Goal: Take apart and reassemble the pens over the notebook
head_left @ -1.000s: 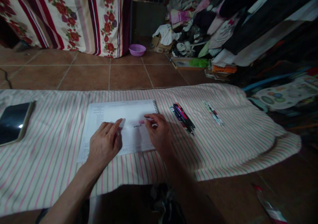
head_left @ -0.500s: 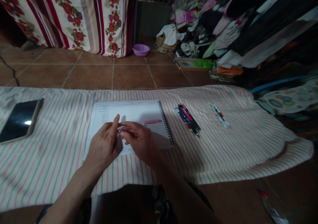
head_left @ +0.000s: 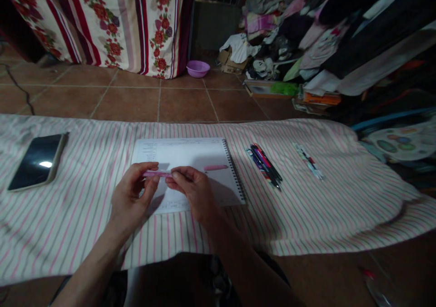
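Over the notebook, my left hand [head_left: 129, 193] is closed around the pink end of a slim pen [head_left: 156, 174], held level. The fingertips of my right hand [head_left: 195, 190] pinch its pale right end, hiding the tip. Beneath both hands lies a spiral notebook [head_left: 190, 149] with its coil on the right; its page has printed lines along the left and bottom. A pink pen part [head_left: 215, 167], perhaps a cap or barrel, rests on the page just right of my right hand.
A bundle of pens [head_left: 264, 164] lies right of the notebook on the striped cloth [head_left: 347, 198]. Farther right are some slim pale pens or refills [head_left: 308, 160]. A phone [head_left: 37, 161] rests at far left. Beyond the cloth, a purple basin [head_left: 198, 69] stands on the tiled floor.
My hands were close together with fingers overlapping; now they are a little apart, and the pink pen shows between them. The whole view has shifted slightly.
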The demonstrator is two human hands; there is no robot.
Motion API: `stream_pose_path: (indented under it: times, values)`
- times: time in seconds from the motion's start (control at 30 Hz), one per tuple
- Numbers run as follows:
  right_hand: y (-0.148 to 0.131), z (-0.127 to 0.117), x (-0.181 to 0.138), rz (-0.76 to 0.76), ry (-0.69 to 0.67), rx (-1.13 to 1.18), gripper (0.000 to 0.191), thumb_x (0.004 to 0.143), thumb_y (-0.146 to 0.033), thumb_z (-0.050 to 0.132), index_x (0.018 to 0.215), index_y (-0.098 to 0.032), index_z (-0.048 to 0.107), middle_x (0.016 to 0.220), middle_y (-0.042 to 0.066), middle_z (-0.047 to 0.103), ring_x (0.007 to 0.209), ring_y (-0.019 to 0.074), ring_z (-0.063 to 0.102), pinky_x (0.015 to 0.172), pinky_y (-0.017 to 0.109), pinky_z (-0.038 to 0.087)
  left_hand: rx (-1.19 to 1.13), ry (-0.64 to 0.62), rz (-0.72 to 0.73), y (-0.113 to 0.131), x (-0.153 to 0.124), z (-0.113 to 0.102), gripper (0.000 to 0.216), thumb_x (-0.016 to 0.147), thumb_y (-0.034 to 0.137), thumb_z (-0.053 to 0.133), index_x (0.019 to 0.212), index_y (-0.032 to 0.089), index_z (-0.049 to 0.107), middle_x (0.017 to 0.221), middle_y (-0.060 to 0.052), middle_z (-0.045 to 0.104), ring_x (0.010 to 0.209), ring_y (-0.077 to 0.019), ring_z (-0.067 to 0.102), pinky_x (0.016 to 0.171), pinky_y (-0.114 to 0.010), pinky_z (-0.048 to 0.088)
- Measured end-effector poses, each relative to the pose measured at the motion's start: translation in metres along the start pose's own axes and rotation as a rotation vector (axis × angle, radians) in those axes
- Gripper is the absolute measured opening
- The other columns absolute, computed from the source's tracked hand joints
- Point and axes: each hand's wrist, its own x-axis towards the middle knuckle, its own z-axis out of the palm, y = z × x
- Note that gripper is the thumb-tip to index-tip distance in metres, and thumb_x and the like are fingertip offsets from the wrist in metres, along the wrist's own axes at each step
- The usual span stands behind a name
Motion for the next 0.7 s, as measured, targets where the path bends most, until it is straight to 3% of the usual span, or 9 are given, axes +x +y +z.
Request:
stream_pose_path:
  times: [0.17,0.3,0.7]
  values:
    - [0.0,0.002,-0.006,0.104,-0.046,0.122,0.023,0.058,-0.027,0.08,0.073,-0.015,0.068,0.069,0.0,0.07,0.071,0.014,0.068,0.086,0.034,0.055,-0.368,0.083,-0.106,0.003,-0.002,0.007,0.038,0.073,0.031,0.072,0.108,0.021,0.058,0.089,-0.003,0.068,0.058,-0.0087,0.057,0.046,-0.018,0.044]
    - [0.001,0.0,-0.007,0.121,-0.113,0.145,0.019,0.062,-0.027,0.078,0.075,-0.016,0.069,0.079,0.002,0.072,0.081,0.0172,0.069,0.095,0.04,0.05,-0.294,0.006,-0.122,0.002,-0.004,0.01,0.024,0.073,0.033,0.072,0.091,0.018,0.067,0.086,-0.005,0.069,0.06,-0.0106,0.057,0.05,-0.021,0.046]
    - [0.005,-0.002,-0.007,0.109,-0.144,0.144,0.011,0.069,-0.019,0.07,0.079,-0.016,0.069,0.086,0.005,0.073,0.092,0.0192,0.069,0.101,0.041,0.046,-0.349,0.16,-0.191,0.002,-0.004,0.015,0.024,0.074,0.036,0.071,0.089,0.018,0.069,0.08,-0.003,0.068,0.059,-0.0099,0.055,0.053,-0.022,0.045]
